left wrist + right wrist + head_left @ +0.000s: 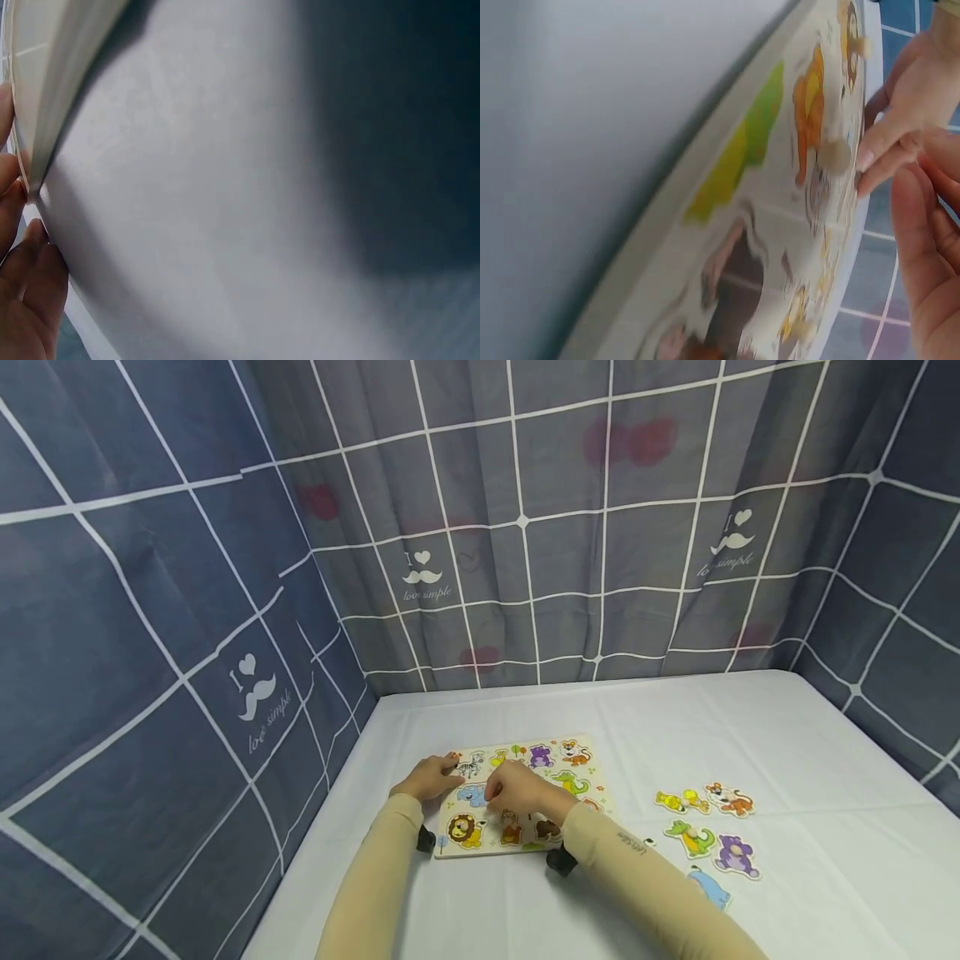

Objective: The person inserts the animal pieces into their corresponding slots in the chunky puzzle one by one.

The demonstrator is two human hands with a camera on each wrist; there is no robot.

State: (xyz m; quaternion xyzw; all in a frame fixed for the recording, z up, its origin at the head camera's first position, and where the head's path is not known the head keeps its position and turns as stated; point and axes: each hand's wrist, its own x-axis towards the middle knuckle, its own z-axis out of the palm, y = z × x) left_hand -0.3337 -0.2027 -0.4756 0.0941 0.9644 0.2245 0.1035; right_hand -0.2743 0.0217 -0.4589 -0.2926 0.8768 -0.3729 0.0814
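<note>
A wooden peg puzzle board (491, 853) printed with animals lies flat under both hands. At its left edge, my left hand (429, 777) rests with some fingers on the top near the zebra picture (470, 766), others along the outer side. My right hand (517, 789) is over the middle, beside the blue elephant picture (471, 795). In the right wrist view its thumb (915, 217) and fingers come close together; I cannot tell whether they hold anything. Lion (465, 832) and monkey (511, 828) pieces sit along the near row, their wooden knobs (834, 156) showing in the right wrist view.
Loose pieces lie right of the board: a giraffe (681, 801), a tiger (729, 799), a crocodile (691, 838), a purple hippo (737, 857) and an elephant (709, 887) partly behind the right sleeve. A white cloth (615, 710) covers the table, with checked curtains (555, 560) around it.
</note>
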